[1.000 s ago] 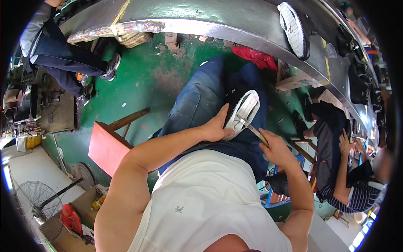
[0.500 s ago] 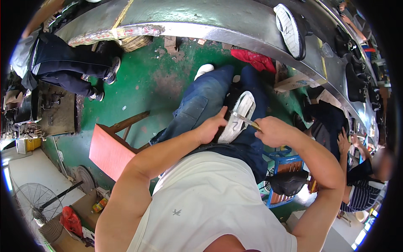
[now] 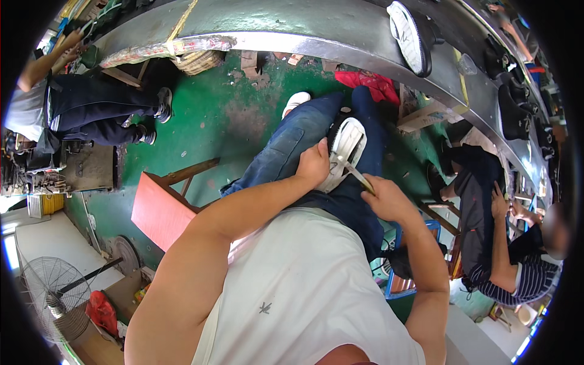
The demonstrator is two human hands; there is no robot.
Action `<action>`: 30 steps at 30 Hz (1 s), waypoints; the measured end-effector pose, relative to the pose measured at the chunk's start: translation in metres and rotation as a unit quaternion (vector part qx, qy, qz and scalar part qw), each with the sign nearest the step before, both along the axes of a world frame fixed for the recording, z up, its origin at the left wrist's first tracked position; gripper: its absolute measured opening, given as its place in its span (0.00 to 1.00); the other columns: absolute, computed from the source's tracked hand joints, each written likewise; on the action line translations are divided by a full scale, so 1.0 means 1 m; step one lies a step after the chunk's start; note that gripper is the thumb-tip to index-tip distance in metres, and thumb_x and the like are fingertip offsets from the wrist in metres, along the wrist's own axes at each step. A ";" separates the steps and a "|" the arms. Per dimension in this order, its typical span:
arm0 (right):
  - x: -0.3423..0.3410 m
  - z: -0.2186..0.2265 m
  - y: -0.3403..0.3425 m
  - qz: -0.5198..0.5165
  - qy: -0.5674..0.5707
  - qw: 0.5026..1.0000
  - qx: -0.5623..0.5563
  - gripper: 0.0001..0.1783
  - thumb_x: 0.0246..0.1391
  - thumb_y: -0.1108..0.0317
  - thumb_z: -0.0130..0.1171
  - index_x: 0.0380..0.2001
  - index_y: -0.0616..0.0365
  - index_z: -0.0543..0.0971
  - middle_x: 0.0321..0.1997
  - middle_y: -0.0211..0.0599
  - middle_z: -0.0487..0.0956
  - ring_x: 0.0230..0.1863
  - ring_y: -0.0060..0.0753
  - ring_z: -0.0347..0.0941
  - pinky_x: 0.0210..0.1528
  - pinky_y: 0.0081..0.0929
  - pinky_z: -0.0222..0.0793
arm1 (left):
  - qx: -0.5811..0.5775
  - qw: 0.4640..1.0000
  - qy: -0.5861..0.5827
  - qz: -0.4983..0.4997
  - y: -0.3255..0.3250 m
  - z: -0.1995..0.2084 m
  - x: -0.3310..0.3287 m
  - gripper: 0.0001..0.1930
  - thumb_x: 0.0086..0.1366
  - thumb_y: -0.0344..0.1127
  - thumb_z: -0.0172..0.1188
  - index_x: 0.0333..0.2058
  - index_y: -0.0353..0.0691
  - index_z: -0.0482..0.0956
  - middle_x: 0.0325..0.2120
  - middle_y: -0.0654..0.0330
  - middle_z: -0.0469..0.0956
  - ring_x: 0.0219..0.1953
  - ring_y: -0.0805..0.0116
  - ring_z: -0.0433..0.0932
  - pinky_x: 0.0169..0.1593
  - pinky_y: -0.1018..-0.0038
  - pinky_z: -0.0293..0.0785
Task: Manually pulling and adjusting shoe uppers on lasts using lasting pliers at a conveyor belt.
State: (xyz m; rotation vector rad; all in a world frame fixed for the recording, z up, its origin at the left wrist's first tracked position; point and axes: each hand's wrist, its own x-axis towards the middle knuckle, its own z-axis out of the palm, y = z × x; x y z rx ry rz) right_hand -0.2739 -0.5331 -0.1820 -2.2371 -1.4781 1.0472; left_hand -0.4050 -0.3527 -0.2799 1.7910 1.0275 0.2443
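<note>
A dark shoe [image 3: 349,137] lies across my thighs with its white sole facing up. My left hand [image 3: 314,163] is closed on the shoe's left edge, steadying it. In my right hand [image 3: 388,198] is a slim flat tool [image 3: 359,175] with a pale blade and yellowish handle. Its tip touches the middle of the sole, or hovers just over it. I cannot tell exactly what kind of tool it is. My blue trousers [image 3: 277,149] are under the shoe.
A long metal bench [image 3: 328,45] curves across the far side, carrying another white-soled shoe [image 3: 409,38] and black shoes [image 3: 514,112]. A pinkish stool [image 3: 159,210] and a fan [image 3: 55,298] are at left. One person [image 3: 91,100] stands far left; another [image 3: 486,231] sits at right.
The shoe and both hands have shifted slightly away from my body. My left hand has moved up along the shoe's edge. The person at left has raised their arms.
</note>
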 end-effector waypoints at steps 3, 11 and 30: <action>-0.005 -0.019 -0.014 -0.034 -0.119 0.984 0.130 0.24 0.60 0.66 0.58 0.57 0.62 0.72 0.47 0.56 0.79 0.51 0.62 0.75 0.53 0.49 0.71 | 0.028 0.999 -0.017 -0.016 -0.004 0.000 0.000 0.27 0.79 0.48 0.36 0.56 0.34 0.78 0.48 0.37 0.80 0.55 0.37 0.76 0.59 0.56 0.71; 0.006 -0.047 -0.016 -0.102 -0.110 0.986 0.073 0.15 0.60 0.68 0.58 0.48 0.62 0.74 0.41 0.52 0.81 0.43 0.57 0.79 0.46 0.47 0.75 | 0.160 0.970 -0.123 -0.133 -0.007 -0.004 -0.014 0.25 0.76 0.41 0.44 0.69 0.42 0.63 0.63 0.36 0.66 0.51 0.33 0.77 0.58 0.55 0.74; 0.017 0.003 0.047 -0.188 0.138 0.972 0.036 0.23 0.71 0.53 0.44 0.35 0.65 0.74 0.35 0.64 0.79 0.40 0.71 0.75 0.44 0.57 0.69 | -0.006 0.987 -0.018 -0.157 0.015 0.015 -0.036 0.32 0.74 0.45 0.50 0.69 0.31 0.57 0.60 0.30 0.69 0.62 0.38 0.71 0.65 0.62 0.66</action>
